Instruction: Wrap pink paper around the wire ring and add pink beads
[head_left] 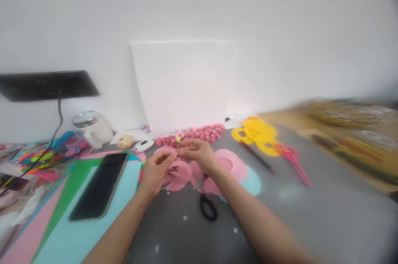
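Both my left hand [158, 168] and my right hand [199, 154] are closed in a pinch, fingertips meeting over the grey table. A small bit of pink paper shows between them, and a curled pink paper piece [183, 173] hangs or lies just below; I cannot tell whether it is all one piece. Pink paper rings [231, 162] lie to the right of my right wrist, partly over light blue paper rounds [253, 182]. Black-handled scissors [208, 208] rest below my hands, their blades partly hidden by the paper. Behind my fingers lie many small rolled pink paper roses [208, 132].
Yellow paper rings [261, 131], a pencil [259, 157] and pink scissors [295, 162] lie to the right. On the left a phone [99, 187] rests on coloured paper sheets [62, 206], near a white mug [98, 131]. A white board [186, 85] leans on the wall.
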### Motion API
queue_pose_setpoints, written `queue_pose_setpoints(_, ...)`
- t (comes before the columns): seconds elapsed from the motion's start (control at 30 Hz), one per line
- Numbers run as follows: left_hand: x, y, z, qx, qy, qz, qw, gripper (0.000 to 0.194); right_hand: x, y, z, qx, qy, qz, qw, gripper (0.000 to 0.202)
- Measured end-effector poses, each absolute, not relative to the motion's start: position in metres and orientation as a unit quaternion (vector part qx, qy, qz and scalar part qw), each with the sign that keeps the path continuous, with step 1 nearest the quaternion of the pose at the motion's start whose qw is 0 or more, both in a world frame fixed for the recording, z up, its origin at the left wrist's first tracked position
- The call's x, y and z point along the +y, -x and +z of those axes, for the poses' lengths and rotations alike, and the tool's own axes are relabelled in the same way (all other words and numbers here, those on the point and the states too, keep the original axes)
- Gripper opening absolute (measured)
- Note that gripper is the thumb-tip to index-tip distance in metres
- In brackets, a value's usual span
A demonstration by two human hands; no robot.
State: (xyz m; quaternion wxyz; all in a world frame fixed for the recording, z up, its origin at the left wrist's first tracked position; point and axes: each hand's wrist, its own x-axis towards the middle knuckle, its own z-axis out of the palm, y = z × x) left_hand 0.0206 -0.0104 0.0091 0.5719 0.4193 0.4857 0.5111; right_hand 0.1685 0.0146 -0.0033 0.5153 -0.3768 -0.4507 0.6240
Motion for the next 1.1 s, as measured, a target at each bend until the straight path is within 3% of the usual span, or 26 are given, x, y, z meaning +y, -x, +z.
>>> queue_pose_setpoints(1.1, -0.0084, -0.0162, 0.005, 0.476, -0.445, 0.511, 0.561, 0.025, 0.0193, -0.1731, -0.0115, -0.443, 0.32, 0.671, 0.502, 0.038)
